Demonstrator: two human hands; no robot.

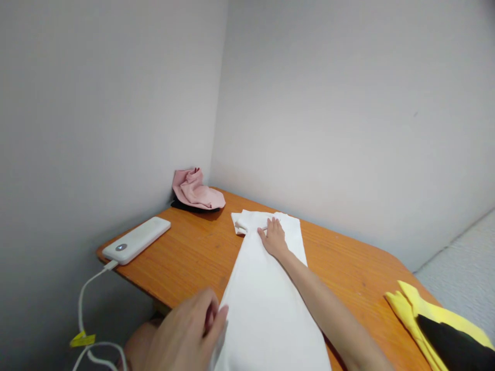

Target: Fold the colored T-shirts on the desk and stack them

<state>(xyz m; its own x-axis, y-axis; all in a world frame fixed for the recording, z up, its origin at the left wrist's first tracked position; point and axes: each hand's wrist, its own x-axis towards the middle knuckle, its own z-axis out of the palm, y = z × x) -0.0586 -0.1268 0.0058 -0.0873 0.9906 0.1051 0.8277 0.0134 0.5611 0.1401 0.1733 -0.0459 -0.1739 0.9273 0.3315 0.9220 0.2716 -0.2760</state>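
A long white garment (266, 288) lies spread along an orange wooden table (348, 268), running from the near edge toward the back. My right hand (274, 238) rests flat on its far end, fingers stretched out, beside a folded white part. My left hand (189, 330) is at the near edge, fingers curled with the thumb pinching the garment's left border.
A pink cloth (196, 190) lies bunched in the back corner against the wall, over something dark. A white power bank (136, 240) with a cable (87, 299) sits at the table's left edge. Yellow and black fabric (436, 324) lies at the right edge.
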